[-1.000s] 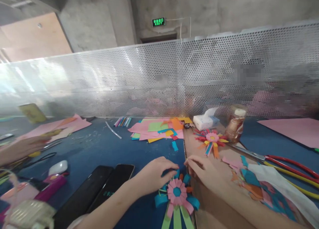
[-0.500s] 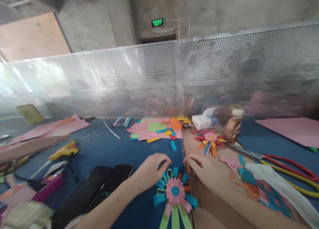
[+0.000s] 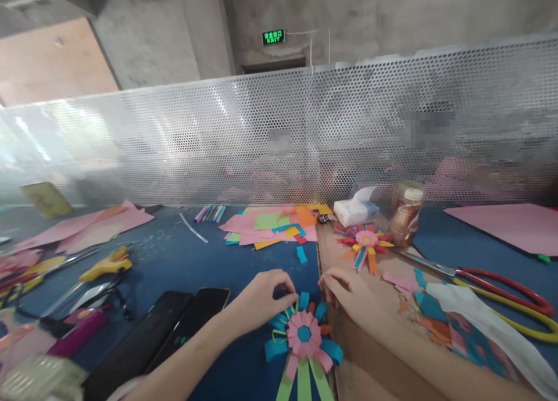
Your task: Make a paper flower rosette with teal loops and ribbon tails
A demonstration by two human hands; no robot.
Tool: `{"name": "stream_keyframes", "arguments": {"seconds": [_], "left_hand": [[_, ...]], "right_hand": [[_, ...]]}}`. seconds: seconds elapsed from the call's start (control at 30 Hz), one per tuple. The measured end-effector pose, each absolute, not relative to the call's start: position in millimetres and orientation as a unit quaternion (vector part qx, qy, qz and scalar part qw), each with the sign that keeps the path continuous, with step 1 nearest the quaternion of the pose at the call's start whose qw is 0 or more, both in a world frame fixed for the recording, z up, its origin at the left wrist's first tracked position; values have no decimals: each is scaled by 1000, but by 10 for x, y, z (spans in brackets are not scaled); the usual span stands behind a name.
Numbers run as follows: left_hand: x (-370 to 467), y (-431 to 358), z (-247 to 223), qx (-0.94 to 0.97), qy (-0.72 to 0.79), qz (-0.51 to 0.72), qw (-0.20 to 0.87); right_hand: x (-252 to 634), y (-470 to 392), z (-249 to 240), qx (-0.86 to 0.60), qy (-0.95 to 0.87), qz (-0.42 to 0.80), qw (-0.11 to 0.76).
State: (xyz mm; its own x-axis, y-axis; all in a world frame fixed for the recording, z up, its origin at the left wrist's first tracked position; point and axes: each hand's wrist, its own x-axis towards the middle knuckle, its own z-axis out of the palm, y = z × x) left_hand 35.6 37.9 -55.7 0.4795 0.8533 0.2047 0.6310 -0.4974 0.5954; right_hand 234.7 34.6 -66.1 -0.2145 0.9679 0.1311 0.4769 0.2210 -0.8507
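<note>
In the head view, a paper rosette flower [image 3: 304, 336] is seen lying flat on the blue table [image 3: 183, 261], just below both sets of fingertips, its green strips trailing toward the person. The left hand [image 3: 257, 301] is curled with its fingertips pinched on a loop at the flower's upper left edge, apparently so that the loop can be shaped or seated. The right hand [image 3: 355, 296] is rested half closed on the cardboard sheet [image 3: 349, 354], fingertips at the upper right loops, seemingly to steady the piece; whether anything is gripped there cannot be told.
</note>
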Motion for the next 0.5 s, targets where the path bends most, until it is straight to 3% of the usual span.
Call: {"name": "stream_keyframes", "arguments": {"seconds": [0.17, 0.37, 0.5], "left_hand": [[296, 461, -519, 792, 497, 281, 218], [149, 621, -617, 758, 570, 291, 127], [159, 546, -555, 800, 516, 295, 74]], "right_hand": [[2356, 374, -740, -501, -699, 358, 363], [2367, 383, -752, -500, -704, 351, 362], [2364, 384, -745, -502, -701, 356, 362]]}}
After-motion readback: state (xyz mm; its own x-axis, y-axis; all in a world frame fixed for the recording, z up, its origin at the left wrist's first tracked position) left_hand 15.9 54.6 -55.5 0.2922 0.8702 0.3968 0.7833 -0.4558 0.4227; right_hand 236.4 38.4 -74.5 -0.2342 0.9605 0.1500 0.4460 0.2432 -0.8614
